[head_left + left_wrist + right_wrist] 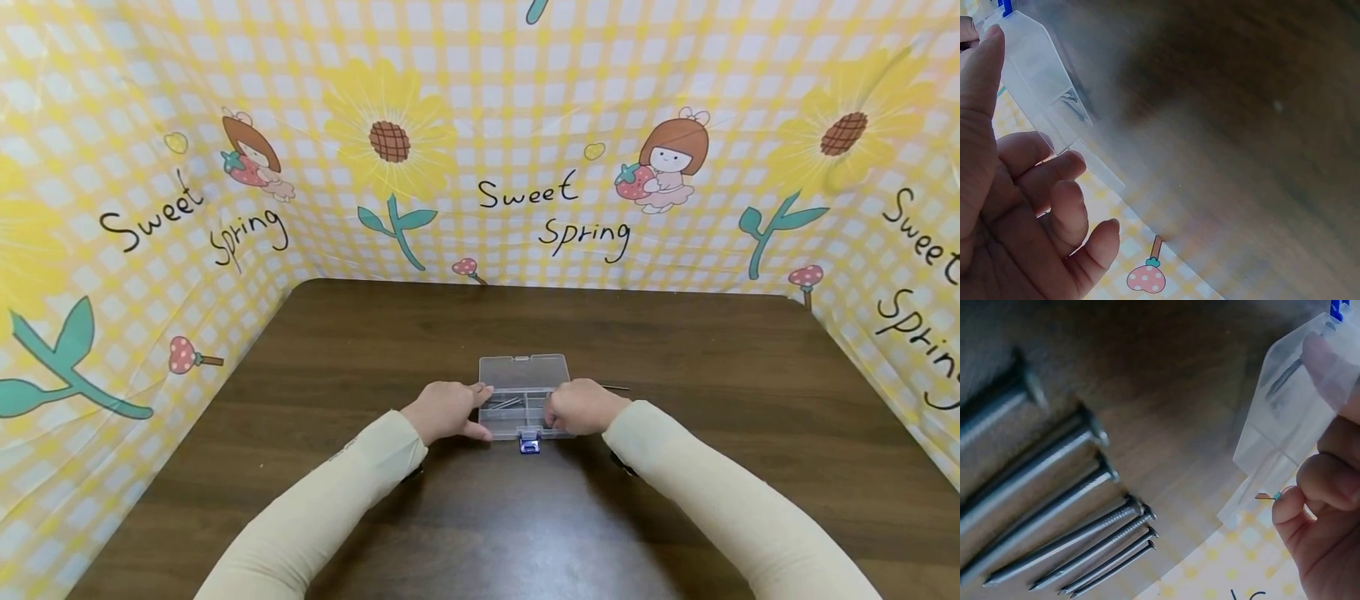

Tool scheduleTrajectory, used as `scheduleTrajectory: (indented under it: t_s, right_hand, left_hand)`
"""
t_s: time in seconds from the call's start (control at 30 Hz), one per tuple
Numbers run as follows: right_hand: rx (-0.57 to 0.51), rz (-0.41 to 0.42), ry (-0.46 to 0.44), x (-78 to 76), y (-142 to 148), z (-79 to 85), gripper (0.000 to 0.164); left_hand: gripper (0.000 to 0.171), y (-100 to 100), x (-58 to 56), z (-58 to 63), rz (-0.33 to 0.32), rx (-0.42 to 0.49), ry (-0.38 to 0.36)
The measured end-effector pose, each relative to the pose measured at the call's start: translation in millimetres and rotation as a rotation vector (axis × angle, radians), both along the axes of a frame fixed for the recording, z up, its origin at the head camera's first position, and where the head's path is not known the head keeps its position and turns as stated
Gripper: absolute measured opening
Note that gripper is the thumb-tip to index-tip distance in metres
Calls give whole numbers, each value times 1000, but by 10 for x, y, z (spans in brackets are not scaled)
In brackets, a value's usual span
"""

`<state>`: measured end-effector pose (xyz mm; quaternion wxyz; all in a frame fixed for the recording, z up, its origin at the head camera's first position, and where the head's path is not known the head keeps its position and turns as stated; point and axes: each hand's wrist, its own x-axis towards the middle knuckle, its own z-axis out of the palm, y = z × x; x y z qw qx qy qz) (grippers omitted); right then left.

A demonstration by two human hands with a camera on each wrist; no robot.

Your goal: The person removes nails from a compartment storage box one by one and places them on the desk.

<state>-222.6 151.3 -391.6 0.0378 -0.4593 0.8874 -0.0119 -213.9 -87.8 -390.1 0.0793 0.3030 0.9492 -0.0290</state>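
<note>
A clear plastic compartment box (501,426) stands on the table with its lid (525,372) raised at the back. My left hand (447,410) grips the box's left side, thumb at the front and fingers towards the hinge. Thin nails (506,402) lie in a left compartment. The right hand (588,407) reaches into the right part of the box with curled fingers. Through the cloudy wall in the right wrist view, a nail (1285,380) shows at the thumb's tip, seemingly pinched; the fingertips are partly hidden.
Several loose nails (1066,547) of graded sizes lie side by side on the brown wooden table (390,333), right of the box. A blue latch (529,444) hangs at the box's front. Yellow checked cloth (525,150) walls in the table's back and sides.
</note>
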Motion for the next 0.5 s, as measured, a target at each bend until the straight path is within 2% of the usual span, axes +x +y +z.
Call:
scheduleTrajectory:
  t_s: [0.3,0.5]
  right_hand:
    - [21,-13,-43,5,-7,89,13]
    - [31,-51,-91,17,28,182,16]
  left_hand:
    - [79,24,-8,28,4,-17,-13]
    - [80,42,12,44,12,-28,-33]
